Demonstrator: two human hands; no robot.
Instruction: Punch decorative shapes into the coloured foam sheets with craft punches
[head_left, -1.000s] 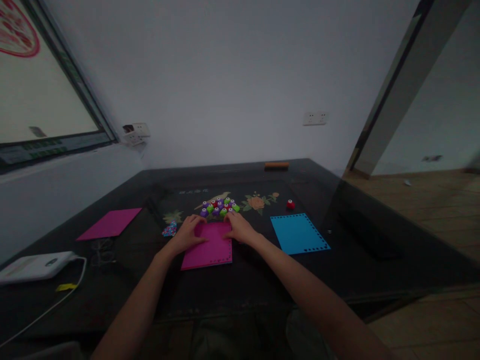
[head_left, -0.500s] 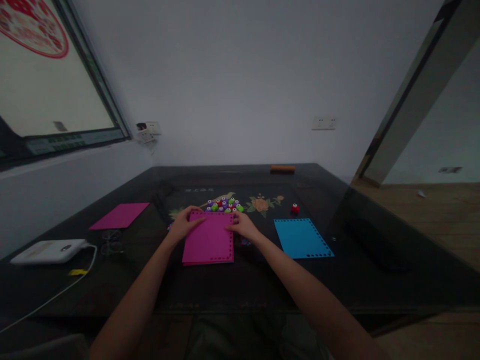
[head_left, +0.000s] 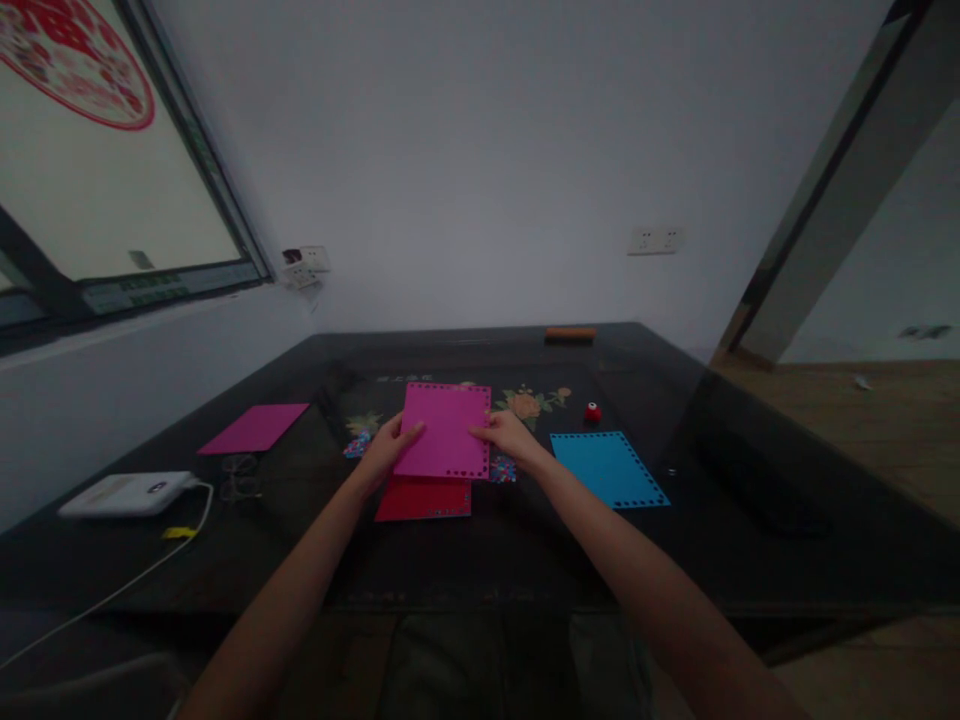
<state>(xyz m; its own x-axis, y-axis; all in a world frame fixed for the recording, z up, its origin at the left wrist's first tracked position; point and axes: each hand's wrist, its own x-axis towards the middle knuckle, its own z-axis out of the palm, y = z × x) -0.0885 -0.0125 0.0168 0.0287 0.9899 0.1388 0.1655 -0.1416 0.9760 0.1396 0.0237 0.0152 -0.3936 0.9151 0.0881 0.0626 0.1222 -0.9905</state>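
Note:
A pink sheet [head_left: 444, 432] with small holes along its edges is held up in front of me, tilted. My left hand [head_left: 384, 452] pinches its left edge, thumb on the front face. My right hand [head_left: 514, 438] grips the opposite edge the same way. Below it a red sheet [head_left: 424, 500], also edged with small holes, lies on the dark table [head_left: 420, 570], its far part covered by the pink one. Small colourful bits [head_left: 502, 469] lie close to my right hand, and a similar little pile [head_left: 357, 445] sits by my left.
To the right lie a blue holed sheet [head_left: 609, 470] and a red ball with an eye [head_left: 592, 412]. On the left are another pink sheet [head_left: 255, 428], a white device [head_left: 127, 495] with a cable, and clear looped items [head_left: 240, 480]. A brown bar [head_left: 570, 335] lies at the back.
Both hands have lifted the pink sheet up and away, uncovering the red sheet beneath. The several coloured eye balls behind it are now hidden.

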